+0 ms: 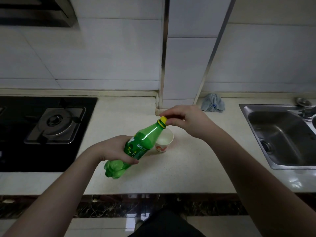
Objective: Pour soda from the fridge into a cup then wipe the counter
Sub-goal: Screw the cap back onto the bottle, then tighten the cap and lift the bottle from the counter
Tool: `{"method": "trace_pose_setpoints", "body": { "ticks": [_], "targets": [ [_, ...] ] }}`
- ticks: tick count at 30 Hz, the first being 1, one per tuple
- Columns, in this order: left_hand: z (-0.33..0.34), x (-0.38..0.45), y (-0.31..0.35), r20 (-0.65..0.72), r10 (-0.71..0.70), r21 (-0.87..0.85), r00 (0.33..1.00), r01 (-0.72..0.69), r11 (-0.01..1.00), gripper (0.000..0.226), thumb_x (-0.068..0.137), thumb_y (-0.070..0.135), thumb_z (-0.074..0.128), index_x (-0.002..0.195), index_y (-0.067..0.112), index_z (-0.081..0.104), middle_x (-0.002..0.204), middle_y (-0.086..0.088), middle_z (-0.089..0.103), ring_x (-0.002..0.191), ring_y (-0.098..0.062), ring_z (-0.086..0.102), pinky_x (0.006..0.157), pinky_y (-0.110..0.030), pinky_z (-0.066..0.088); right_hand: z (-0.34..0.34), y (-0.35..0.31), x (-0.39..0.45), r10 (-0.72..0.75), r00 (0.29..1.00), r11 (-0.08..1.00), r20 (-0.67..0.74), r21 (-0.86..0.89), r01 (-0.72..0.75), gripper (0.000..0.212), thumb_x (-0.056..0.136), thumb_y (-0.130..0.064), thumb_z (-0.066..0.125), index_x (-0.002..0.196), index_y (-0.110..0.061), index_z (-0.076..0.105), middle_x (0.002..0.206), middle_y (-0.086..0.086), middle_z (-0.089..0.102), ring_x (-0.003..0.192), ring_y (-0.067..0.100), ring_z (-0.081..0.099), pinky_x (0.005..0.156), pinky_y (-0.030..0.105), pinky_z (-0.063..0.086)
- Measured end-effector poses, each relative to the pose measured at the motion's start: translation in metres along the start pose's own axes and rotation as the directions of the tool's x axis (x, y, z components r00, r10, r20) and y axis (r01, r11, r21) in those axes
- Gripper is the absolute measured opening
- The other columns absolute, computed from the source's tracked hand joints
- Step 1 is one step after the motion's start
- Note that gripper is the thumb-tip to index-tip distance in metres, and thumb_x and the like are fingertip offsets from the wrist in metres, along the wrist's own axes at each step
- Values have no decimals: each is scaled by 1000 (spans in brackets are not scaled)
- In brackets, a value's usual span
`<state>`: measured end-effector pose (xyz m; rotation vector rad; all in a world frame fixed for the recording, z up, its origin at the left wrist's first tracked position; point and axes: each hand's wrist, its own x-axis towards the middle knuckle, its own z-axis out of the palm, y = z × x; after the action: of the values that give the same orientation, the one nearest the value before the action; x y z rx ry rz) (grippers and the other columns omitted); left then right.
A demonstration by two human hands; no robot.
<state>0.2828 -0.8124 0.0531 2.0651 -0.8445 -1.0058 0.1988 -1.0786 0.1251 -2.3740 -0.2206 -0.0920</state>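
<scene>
We've got the green soda bottle [136,147] tilted over the counter [188,168], L hand [114,149] wrapped round its body; R hand [184,120] fingers pinching the yellow cap [163,119]; paper cup [164,141] just behind, prob. holding liquid; blue rag [212,105] by wall; sink [282,134] right, stove [51,125] left.

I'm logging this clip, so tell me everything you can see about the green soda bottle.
The green soda bottle is translucent plastic with a yellow cap and a green printed label round its middle. It is tilted, neck up and to the right, above the counter, in front of the white paper cup. The left hand grips its lower body; the right hand pinches the cap. Its lobed base looks bright green; the liquid level is unclear.
</scene>
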Motion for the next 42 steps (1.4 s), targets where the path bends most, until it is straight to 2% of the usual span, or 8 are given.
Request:
{"method": "trace_pose_setpoints", "body": {
  "ticks": [7, 16, 22, 26, 31, 37, 40, 42],
  "targets": [
    [-1, -3, -8, 151, 1, -159, 989, 23, 987, 45, 58, 29, 83, 98, 15, 68, 94, -9, 75, 91, -29, 71, 84, -45, 57, -6, -4, -4, -132, 990, 991, 46, 15, 131, 31, 87, -14, 69, 116, -24, 69, 117, -19, 64, 115, -6, 56, 101, 18, 41],
    [7, -6, -18, 395, 102, -435, 913, 88, 896, 66, 65, 25, 87, 113, -7, 55, 96, -13, 69, 89, -29, 66, 82, -40, 52, -5, -7, -5, -87, 991, 986, 101, 149, 72, 33, 84, -8, 71, 113, -25, 70, 116, -18, 66, 114, -3, 58, 102, 23, 43],
    [10, -6, -17, 348, 82, -404, 934, 71, 912, 68, 64, 34, 89, 112, -2, 58, 98, -14, 69, 93, -31, 66, 84, -41, 52, -2, -6, -5, -6, 997, 990, 71, 140, -4, 32, 87, -11, 68, 114, -29, 69, 112, -19, 67, 108, -8, 58, 96, 11, 41],
    [12, -6, -17, 298, 46, -348, 953, 64, 935, 46, 66, 20, 81, 106, 4, 64, 96, -12, 71, 92, -30, 67, 84, -40, 53, -3, -4, -6, 4, 995, 1000, 102, 29, -7, 28, 85, -23, 71, 113, -30, 70, 107, -20, 67, 101, -10, 58, 86, 4, 39],
    [15, -4, -11, 227, 23, -264, 974, 39, 964, 39, 62, 22, 80, 98, 12, 68, 92, -6, 74, 90, -25, 70, 82, -37, 55, 2, -9, -5, 87, 993, 996, 82, -8, -87, 18, 85, -38, 68, 92, -23, 75, 78, -13, 71, 69, -3, 64, 67, 12, 47],
    [23, -1, -13, 157, -11, -293, 988, 57, 954, 42, 60, 17, 81, 100, 12, 66, 91, -4, 75, 89, -23, 71, 80, -37, 57, 21, -8, -4, 240, 970, 951, -35, -193, -242, 70, 92, -64, 32, 51, -17, 64, 51, 3, 61, 49, 11, 57, 65, 29, 50],
    [22, -2, -15, 153, -28, -310, 988, 75, 948, 45, 59, 19, 81, 101, 10, 66, 90, -4, 75, 88, -22, 71, 78, -34, 56, 24, -3, -7, 269, 953, 959, -140, -54, -278, 69, 97, -56, 26, 60, -15, 68, 54, 3, 62, 48, 9, 56, 62, 28, 45],
    [21, -3, -17, 151, -39, -304, 988, 84, 949, 45, 58, 19, 81, 100, 11, 66, 90, -3, 76, 88, -21, 71, 79, -33, 56, 23, 3, -10, 217, 969, 976, -116, 45, -213, 46, 100, -47, 32, 93, -23, 71, 69, -5, 66, 54, 4, 59, 62, 27, 46]
  ]
}}
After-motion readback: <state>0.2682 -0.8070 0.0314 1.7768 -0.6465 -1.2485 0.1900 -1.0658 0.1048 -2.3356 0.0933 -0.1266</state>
